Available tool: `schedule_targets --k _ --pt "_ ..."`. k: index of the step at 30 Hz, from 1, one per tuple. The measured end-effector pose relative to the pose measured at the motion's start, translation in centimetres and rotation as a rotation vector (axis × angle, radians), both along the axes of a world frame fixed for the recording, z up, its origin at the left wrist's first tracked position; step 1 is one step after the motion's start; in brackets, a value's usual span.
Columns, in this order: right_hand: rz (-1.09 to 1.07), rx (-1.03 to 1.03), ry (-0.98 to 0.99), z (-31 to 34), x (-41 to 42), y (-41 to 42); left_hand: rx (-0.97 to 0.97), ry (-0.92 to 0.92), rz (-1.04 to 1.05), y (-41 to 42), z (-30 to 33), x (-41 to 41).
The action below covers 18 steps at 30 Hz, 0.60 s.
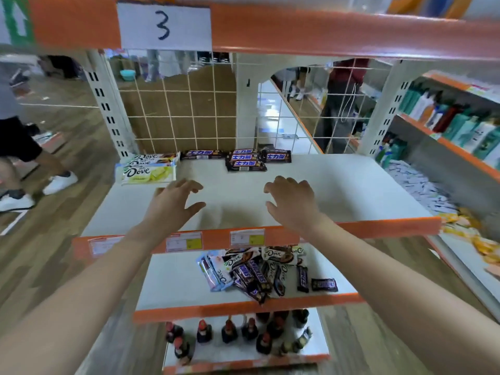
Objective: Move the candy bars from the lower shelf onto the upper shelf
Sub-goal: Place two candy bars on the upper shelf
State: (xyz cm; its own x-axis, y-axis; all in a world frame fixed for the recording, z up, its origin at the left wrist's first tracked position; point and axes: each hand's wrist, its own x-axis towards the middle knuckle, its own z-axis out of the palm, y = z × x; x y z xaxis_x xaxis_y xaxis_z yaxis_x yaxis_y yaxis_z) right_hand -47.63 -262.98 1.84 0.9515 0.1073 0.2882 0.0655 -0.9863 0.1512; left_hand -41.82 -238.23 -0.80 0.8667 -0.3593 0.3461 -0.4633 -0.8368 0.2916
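Observation:
A loose heap of candy bars (pixel 259 272), Dove and Snickers wrappers, lies on the lower shelf (pixel 173 282). On the upper shelf (pixel 338 190), white Dove bars (pixel 147 171) are stacked at the back left and dark Snickers bars (pixel 244 158) lie along the back middle. My left hand (pixel 173 204) and my right hand (pixel 292 201) hover over the front of the upper shelf, fingers spread, holding nothing.
Dark bottles (pixel 238 331) stand on the shelf below the candy. A wire grid (pixel 176 104) backs the upper shelf. An orange rail with a "3" label (pixel 163 25) hangs overhead. Another shelving unit with bottles (pixel 454 123) is at right. A person's legs (pixel 27 158) are at left.

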Motion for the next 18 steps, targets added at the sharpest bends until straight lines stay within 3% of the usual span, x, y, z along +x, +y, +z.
schedule_targets --k 18 --pt "-0.092 0.068 0.006 -1.1 -12.0 -9.6 0.006 0.055 -0.182 -12.6 -0.1 -9.2"
